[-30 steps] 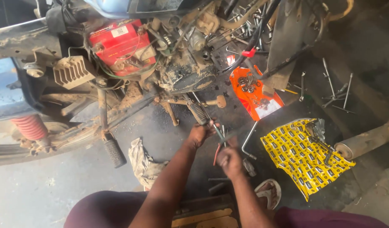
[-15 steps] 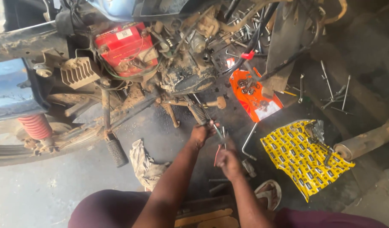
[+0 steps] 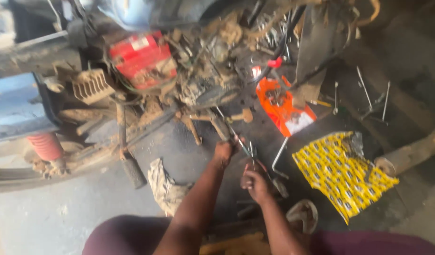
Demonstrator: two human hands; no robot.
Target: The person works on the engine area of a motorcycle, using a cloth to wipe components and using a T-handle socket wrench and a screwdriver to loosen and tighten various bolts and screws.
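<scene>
My left hand (image 3: 225, 151) is closed around a thin cable (image 3: 227, 123) that runs up toward the muddy motorcycle engine (image 3: 203, 80). My right hand (image 3: 256, 182) sits just below and to the right, gripping a pair of pliers (image 3: 252, 153) whose jaws point up at the cable. Both forearms reach forward from my lap. The picture is blurred, so the exact point where the pliers meet the cable is unclear.
A red battery (image 3: 139, 59) sits in the frame at upper left. An orange packet (image 3: 281, 104) with small parts and a yellow patterned bag (image 3: 340, 172) lie on the right. A dirty rag (image 3: 165, 184), a bent metal key (image 3: 279, 153), a red shock spring (image 3: 47, 146) and a wooden log (image 3: 411, 153) surround the spot.
The view has shifted a little, moving the motorcycle right and down. Both hands stay at the same spot on the cable, with the right hand slightly lower.
</scene>
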